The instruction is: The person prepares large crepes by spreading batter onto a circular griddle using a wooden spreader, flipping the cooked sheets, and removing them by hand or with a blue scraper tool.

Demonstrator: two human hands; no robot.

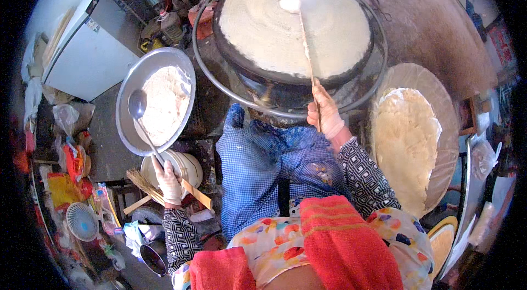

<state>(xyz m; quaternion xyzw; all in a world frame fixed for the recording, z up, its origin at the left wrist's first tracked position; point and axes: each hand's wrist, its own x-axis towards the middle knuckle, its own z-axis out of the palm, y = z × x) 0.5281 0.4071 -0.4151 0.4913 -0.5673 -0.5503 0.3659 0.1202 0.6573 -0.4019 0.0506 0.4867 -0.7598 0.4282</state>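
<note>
My right hand [326,110] is closed round the handle of a long wooden batter spreader [306,43]. Its batter-coated end rests on a wide layer of pale batter [252,29] covering a large round griddle [230,62]. In my gloved left hand [167,181] is the handle of a metal ladle [138,104]. The ladle's bowl lies over thick pale batter [167,89] in a big metal basin [127,136] at the left. Both hands wear thin, see-through gloves.
A metal ring [204,65] surrounds the griddle. To the right, finished flatbreads [406,142] lie stacked on a round, cloth-covered tray [446,164]. Below the basin stand a white bucket [192,168] and a straw brush [144,184]. A white cabinet [90,62] is at far left.
</note>
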